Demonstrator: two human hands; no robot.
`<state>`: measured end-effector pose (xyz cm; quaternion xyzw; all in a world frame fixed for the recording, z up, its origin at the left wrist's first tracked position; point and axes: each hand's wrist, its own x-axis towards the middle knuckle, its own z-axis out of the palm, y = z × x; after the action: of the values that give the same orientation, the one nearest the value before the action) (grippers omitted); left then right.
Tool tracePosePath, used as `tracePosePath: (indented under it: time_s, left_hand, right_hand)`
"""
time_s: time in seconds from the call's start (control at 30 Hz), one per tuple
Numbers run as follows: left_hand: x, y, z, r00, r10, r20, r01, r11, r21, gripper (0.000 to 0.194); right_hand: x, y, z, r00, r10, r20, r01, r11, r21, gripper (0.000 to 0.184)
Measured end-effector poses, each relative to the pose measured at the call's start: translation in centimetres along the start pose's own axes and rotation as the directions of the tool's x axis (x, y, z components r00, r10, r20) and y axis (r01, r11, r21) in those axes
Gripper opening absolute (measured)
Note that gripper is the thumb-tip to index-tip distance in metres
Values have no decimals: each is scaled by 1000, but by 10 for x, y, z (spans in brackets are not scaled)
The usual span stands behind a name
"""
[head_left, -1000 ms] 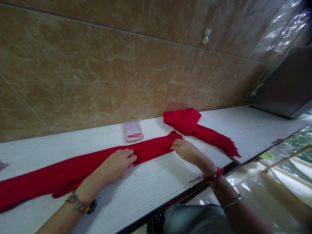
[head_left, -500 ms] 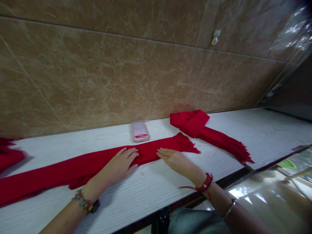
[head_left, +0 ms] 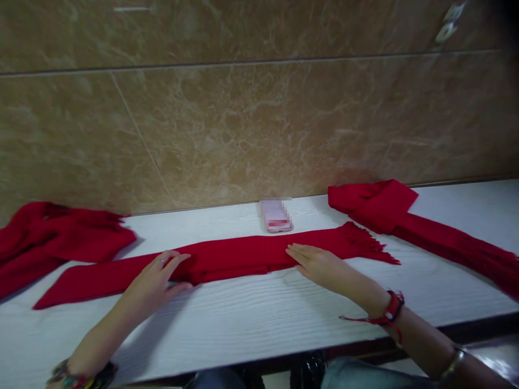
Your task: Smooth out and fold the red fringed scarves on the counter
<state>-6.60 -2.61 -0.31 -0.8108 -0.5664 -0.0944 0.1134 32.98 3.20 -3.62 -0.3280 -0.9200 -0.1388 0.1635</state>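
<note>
A long, folded red scarf (head_left: 239, 254) lies flat across the table, its fringed end pointing right and its plain folded end at the left. My left hand (head_left: 154, 281) rests on the scarf left of its middle, thumb apart from the fingers near the front edge, gripping nothing that I can see. Toward the fringed end, my right hand (head_left: 320, 265) lies on the cloth with outstretched fingers held together. A short fold of cloth shows along the near edge between the hands.
Behind the scarf, a phone (head_left: 276, 216) lies near the tiled wall (head_left: 243, 135). A loosely heaped red scarf (head_left: 68, 232) is at the left of the white table (head_left: 243, 319). Another red scarf (head_left: 377, 205), folded over itself with one tail stretched out, lies at the right.
The view has turned left, showing more of the heaped scarf. My left hand has slid left along the scarf, away from my right hand, which stays near the fringed end.
</note>
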Motion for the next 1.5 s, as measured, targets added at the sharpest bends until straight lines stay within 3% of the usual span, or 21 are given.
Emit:
tracePosePath:
  time_s: [0.13, 0.3, 0.4, 0.5, 0.57, 0.83, 1.03, 1.23, 1.33, 1.5]
  left_hand:
    - [-23, -16, -3, 996, -91, 10, 88, 982, 165, 31]
    - [-26, -12, -8, 994, -105, -41, 113, 954, 279, 30]
    - [-20, -6, -12, 997, 65, -30, -54, 959, 278, 28]
    - [-16, 0, -13, 947, 315, 64, -320, 915, 244, 36]
    - [-12, 3, -12, 918, 387, 88, -397, 884, 247, 42]
    - [-10, -7, -3, 902, 412, -131, -352, 876, 331, 29]
    - [-28, -24, -6, 949, 292, -122, -235, 909, 343, 28]
    - [-16, 10, -14, 836, 549, 13, -505, 757, 414, 49]
    - [-1, 18, -10, 818, 575, 1, -525, 746, 410, 40]
    - [-1, 2, -6, 802, 588, -103, -504, 759, 413, 20]
  right_hand:
    - [-6, 8, 14, 995, -77, 56, 81, 995, -64, 52]
    - [-12, 19, 16, 994, -75, 78, 75, 997, 4, 55]
    - [-12, 19, 17, 996, -57, 75, 56, 998, 19, 56]
    - [-12, 18, 18, 996, -57, 68, 56, 998, 24, 57]
    - [-12, 18, 19, 996, -61, 68, 60, 998, 18, 55]
    - [-15, 16, 26, 999, -5, 43, 5, 1000, 13, 51]
    - [-14, 18, 28, 998, -47, 29, 47, 999, 15, 51]
    - [-14, 15, 27, 1000, 4, 13, -5, 1000, 25, 50]
    - [-13, 13, 22, 1000, -7, 29, 7, 1000, 4, 49]
    - [-12, 13, 19, 999, -30, 25, 31, 1000, -5, 52]
